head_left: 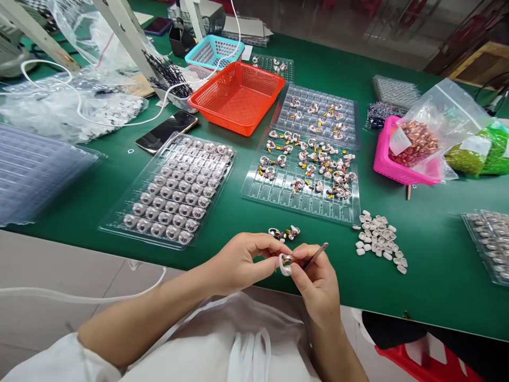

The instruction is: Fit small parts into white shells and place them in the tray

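My left hand (250, 261) pinches a small white C-shaped earphone part (284, 265) between thumb and fingertips. In my right hand (318, 281), metal tweezers (316, 255) lie across the curled fingers, while its thumb and fingertip press against the same part. A dark and metallic bit shows inside the curve; finer detail is too small to make out. Just beyond my fingers, similar parts with yellow tabs (287, 234) lie on the table. Farther off, a clear tray (258, 185) carries many such wired parts. Loose white caps (379, 239) are scattered to the right of my hands.
A filled tray of rounded parts (170, 191) lies left, near a phone (167, 131). Behind stand a red basket (238, 101) and a blue basket (214, 50). At right are a pink basket (382, 159) with a bag of copper-coloured pieces and another filled tray (491, 239).
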A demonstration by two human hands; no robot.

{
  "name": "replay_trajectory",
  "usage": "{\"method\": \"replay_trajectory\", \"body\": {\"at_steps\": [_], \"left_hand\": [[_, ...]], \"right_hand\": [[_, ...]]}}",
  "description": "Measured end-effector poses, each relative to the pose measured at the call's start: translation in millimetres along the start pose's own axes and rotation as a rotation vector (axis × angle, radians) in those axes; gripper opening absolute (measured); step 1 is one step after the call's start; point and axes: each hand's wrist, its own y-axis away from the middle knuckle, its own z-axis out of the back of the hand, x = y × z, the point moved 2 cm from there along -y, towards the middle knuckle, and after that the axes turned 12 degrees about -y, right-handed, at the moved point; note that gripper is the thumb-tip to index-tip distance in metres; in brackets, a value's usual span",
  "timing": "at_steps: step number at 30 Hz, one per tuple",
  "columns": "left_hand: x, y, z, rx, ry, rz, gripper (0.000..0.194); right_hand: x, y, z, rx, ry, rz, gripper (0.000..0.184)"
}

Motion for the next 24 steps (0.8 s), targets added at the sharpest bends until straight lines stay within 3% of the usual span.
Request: {"method": "replay_trajectory", "body": {"at_steps": [4,9,12,19,24], "left_hand": [[-4,-3,0.1,0.06,0.066,0.057,0.019],[-3,-6,-6.0,0.001,0.235,0.163,0.016],[-3,-6,-9.7,-0.019,0.228,0.163,0.016],[-5,-1,-14.2,-0.242,-0.097,-0.226,0.023],[-3,0,-16.1,-0.212,-0.087,-0.313,0.025]], "right_hand": [[7,-6,3,0.078,0.022,-0.015,0.015],[8,-7,0,0.026,0.035,0.02,0.011],[7,-5,-3,-0.01,0.017,0.035,0.008],[5,-2,-7,-0.066,-0.049,0.082,0.005],[-5,-3,-5,-0.136,-0.202,0.065,0.007]]}}
